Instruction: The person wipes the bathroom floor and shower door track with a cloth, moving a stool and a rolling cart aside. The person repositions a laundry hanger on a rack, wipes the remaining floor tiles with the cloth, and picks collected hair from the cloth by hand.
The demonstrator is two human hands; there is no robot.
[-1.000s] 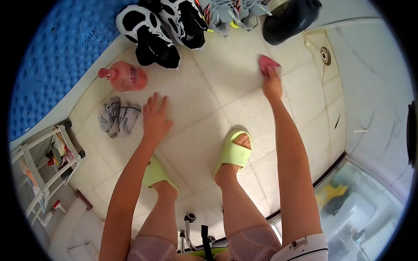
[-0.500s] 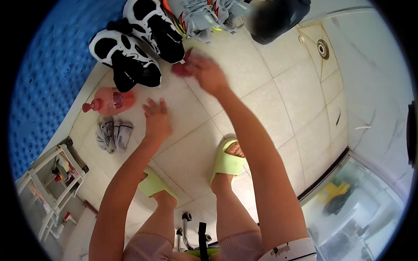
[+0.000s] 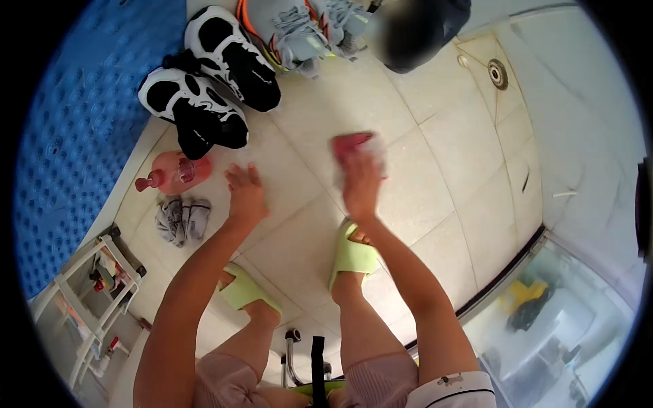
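Note:
In the head view my right hand (image 3: 362, 187) is on a red cloth (image 3: 352, 143) over the tiled floor, blurred by motion. Part of the cloth shows beyond the fingertips. My left hand (image 3: 246, 194) holds nothing, its fingers apart, to the right of a pink pump bottle (image 3: 178, 171) lying on its side. Below the bottle is a bundled pair of grey socks (image 3: 182, 221). Black-and-white sneakers (image 3: 197, 112) stand above the bottle, near the blue mat.
Grey sneakers (image 3: 299, 30) and a dark rounded object (image 3: 422, 34) are at the top. The blue textured mat (image 3: 81, 136) fills the left. A white rack (image 3: 95, 285) is lower left, a floor drain (image 3: 498, 73) upper right, a clear bin (image 3: 551, 333) lower right. Green slippers (image 3: 354, 255) are on my feet.
My right hand has moved right and toward me with the red cloth, away from the black-and-white sneakers. My left hand has stayed nearly in place.

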